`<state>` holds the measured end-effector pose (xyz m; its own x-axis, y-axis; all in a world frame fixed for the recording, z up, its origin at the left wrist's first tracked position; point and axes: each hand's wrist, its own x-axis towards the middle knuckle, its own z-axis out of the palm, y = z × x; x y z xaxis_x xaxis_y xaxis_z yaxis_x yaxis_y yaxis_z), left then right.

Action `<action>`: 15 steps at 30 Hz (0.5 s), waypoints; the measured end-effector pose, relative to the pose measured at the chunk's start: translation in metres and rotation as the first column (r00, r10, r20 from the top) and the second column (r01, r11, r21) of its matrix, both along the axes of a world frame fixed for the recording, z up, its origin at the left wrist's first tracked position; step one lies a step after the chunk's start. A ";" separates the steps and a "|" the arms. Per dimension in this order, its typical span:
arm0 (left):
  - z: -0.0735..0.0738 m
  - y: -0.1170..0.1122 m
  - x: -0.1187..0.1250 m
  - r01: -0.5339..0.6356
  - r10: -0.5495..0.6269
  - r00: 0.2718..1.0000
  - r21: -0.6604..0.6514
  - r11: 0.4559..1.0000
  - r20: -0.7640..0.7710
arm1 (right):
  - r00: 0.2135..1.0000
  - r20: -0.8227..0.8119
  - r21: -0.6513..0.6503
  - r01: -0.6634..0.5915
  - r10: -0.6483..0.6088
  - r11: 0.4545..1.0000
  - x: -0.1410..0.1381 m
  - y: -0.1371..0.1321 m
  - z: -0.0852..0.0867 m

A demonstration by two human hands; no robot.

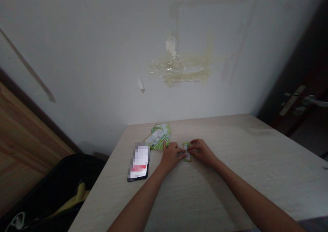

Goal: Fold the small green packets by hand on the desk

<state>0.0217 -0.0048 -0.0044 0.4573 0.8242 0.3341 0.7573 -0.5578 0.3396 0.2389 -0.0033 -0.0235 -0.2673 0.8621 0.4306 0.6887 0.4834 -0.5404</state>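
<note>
A small flat green-and-white printed packet (187,159) lies on the table between my two hands. My left hand (171,156) has its thumb and forefinger at the packet's left edge, while its other fingers reach toward a loose pile. From the other side, my right hand (203,153) grips the packet's right edge with bent fingers. Just beyond my left hand is that pile of larger green printed packets (165,141), overlapping, with a white label (155,136) on top. The fine print is too small to read.
A phone (139,162) with a lit, blurred screen lies left of my left forearm. The pale wooden table (246,150) meets a white wall (102,54) with peeling tape (176,66). A dark bag (64,177) stands left of the table; a door handle (316,101) is at right.
</note>
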 end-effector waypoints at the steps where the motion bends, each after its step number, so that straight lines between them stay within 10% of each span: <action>1: 0.000 0.000 0.000 -0.002 0.002 1.000 -0.001 1.000 0.003 | 1.000 0.016 -0.002 -0.001 0.001 1.000 0.000 0.000 0.000; 15: 0.005 -0.001 0.001 -0.020 0.019 0.999 -0.046 0.999 -0.031 | 0.990 0.110 -0.016 0.092 -0.090 0.996 -0.004 0.008 0.003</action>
<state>0.0223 -0.0061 0.0006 0.4506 0.8474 0.2810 0.7784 -0.5270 0.3411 0.2350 0.0044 -0.0207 -0.2314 0.8936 0.3846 0.7847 0.4052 -0.4692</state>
